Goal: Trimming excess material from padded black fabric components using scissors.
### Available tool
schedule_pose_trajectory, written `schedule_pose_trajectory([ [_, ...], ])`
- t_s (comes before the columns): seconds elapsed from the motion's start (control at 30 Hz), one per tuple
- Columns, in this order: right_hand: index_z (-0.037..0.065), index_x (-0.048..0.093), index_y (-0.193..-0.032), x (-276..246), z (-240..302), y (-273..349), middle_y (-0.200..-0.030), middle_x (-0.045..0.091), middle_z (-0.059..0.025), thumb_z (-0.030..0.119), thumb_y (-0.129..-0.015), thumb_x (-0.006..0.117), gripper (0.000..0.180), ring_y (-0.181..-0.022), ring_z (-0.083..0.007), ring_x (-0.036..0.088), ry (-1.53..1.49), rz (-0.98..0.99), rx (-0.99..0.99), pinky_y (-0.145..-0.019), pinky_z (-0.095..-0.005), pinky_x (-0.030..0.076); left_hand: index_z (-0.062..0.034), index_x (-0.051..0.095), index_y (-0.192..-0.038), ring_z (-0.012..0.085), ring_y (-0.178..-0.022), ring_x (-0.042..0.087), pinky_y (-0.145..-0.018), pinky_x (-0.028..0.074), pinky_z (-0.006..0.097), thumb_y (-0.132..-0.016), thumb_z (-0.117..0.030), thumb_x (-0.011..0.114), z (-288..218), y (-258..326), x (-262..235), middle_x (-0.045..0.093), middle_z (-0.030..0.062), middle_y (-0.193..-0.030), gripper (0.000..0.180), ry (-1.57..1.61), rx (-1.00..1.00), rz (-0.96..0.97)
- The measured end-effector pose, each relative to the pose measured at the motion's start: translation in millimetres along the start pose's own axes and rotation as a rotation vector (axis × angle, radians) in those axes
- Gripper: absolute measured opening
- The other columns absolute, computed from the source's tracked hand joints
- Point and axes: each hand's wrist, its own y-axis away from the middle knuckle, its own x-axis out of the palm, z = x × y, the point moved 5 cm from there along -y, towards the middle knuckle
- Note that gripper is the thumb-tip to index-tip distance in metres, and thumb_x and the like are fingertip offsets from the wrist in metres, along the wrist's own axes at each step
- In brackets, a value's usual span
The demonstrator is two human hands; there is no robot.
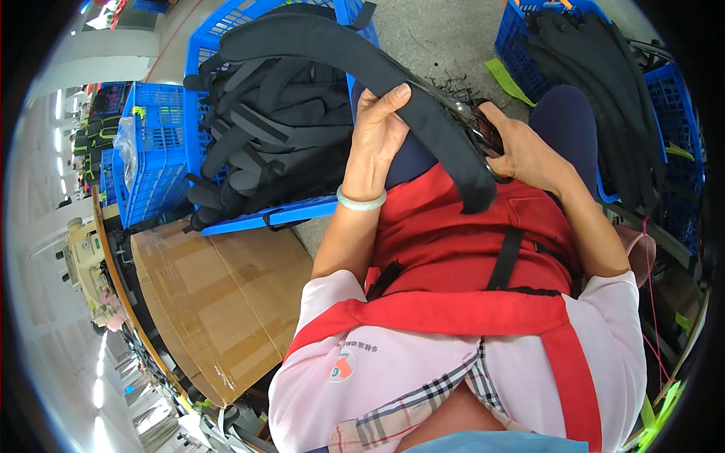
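A long, curved, padded black strap stretches from the blue basket across to my lap. My left hand is closed on its middle, the thumb lying on top and the fingers hidden beneath. In my right hand is a pair of dark-handled scissors, with its metal part along the strap's right edge. Whether the blades are apart cannot be made out. The strap's rounded near end hangs over my red apron.
Many similar black straps fill the blue basket at left. More black pieces hang over a second blue basket at right. A cardboard box stands at lower left, and dark thread scraps lie on the floor.
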Motion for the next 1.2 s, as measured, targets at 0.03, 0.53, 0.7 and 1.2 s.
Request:
schedule_pose_trajectory([
  [0.03,0.001,0.039,-0.114,-1.4,0.6,3.1,-0.074,0.056,-0.0209,0.013,-0.076,0.066,0.048,-0.069,-0.0383,0.055,-0.001,0.0,0.001,-0.064,-0.0435,0.042,-0.0053,0.067,-0.092,0.0197,-0.085,0.065,-0.083,0.054,0.035,-0.081,0.005,0.069,-0.2,0.2,0.6,0.068,0.0066,-0.091,0.016,0.018,0.001,-0.003],
  [0.53,-0.002,0.042,-0.111,9.4,5.3,-6.1,-0.083,0.059,-0.0264,0.008,-0.077,0.066,0.042,-0.084,-0.0461,0.057,0.033,-0.002,-0.061,-0.071,-0.0466,0.043,-0.0054,0.068,-0.094,0.0189,-0.09,0.065,-0.085,0.053,0.035,-0.081,0.007,0.068,2.4,2.3,-0.9,0.068,0.0068,-0.097,0.018,0.001,-0.003,0.034],
  [0.7,-0.003,0.045,-0.105,1.3,10.2,-5.7,-0.081,0.059,-0.0273,0.006,-0.079,0.067,0.035,-0.084,-0.045,0.058,0.064,-0.109,-0.079,-0.071,-0.045,0.044,-0.0051,0.068,-0.094,0.0186,-0.088,0.066,-0.084,0.054,0.035,-0.081,0.007,0.067,4.7,1.8,-0.3,0.069,0.0065,-0.094,0.018,-0.031,-0.003,0.069],
  [1.2,0.001,0.052,-0.109,-37.0,10.5,-12.7,-0.081,0.055,-0.0141,0.035,-0.083,0.069,0.046,-0.073,-0.0223,0.055,0.052,0.141,-0.141,-0.066,-0.0344,0.045,-0.0034,0.067,-0.092,0.0174,-0.083,0.066,-0.08,0.055,0.033,-0.083,0.006,0.067,3.3,-1.8,5.5,0.068,0.0073,-0.091,0.013,-0.093,0.021,0.044],
])
